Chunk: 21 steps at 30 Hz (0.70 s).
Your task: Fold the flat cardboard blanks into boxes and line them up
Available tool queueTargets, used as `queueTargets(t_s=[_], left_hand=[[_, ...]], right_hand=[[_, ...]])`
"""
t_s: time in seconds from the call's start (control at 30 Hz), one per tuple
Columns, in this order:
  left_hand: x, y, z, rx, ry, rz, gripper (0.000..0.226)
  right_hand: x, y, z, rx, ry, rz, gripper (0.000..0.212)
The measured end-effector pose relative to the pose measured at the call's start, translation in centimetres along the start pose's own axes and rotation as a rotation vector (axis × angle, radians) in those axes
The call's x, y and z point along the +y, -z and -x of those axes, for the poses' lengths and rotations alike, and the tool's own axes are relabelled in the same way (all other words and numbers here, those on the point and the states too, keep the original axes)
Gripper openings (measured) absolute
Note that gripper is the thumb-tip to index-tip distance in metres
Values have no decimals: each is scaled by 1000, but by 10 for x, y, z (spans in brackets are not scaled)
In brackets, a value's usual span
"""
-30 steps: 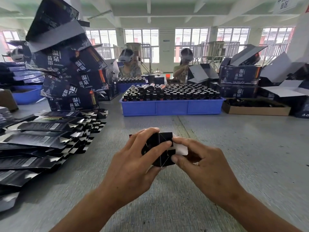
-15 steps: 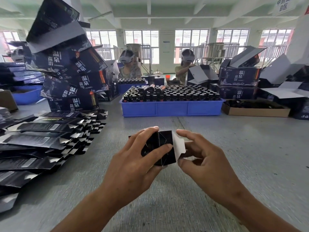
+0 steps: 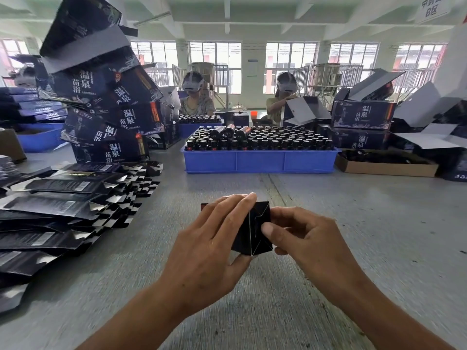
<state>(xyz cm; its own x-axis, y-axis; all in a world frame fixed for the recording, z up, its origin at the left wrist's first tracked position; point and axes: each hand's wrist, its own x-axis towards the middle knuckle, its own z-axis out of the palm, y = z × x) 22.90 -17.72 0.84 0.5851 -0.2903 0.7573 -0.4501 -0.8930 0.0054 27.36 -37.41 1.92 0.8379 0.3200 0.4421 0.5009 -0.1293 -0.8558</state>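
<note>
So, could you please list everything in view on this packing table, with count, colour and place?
small box: one, black, centre, held in both hands
flat blanks: many, black and silver, fanned out at left
large printed cartons: a leaning stack, dark, far left
blue tray: one, centre back, full of dark bottles
brown tray: one, right back
workers: two, seated behind the table
table: grey
left hand: grips the box
right hand: thumb presses the end flap

— Where do the flat blanks [image 3: 63, 205] lie?
— On the table's [image 3: 366, 236] left, stacked boxes [image 3: 106, 109] behind them.
— And the bottles [image 3: 260, 140]?
— In a tray [image 3: 260, 161] at the far middle.
</note>
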Motion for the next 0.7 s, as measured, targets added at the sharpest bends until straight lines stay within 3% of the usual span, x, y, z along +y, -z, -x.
queueTargets(t_s=[0.7], left_hand=[[6,-4,1,-5,-29,-6,75]], right_hand=[[-4,-5,6,95,78,181,28]])
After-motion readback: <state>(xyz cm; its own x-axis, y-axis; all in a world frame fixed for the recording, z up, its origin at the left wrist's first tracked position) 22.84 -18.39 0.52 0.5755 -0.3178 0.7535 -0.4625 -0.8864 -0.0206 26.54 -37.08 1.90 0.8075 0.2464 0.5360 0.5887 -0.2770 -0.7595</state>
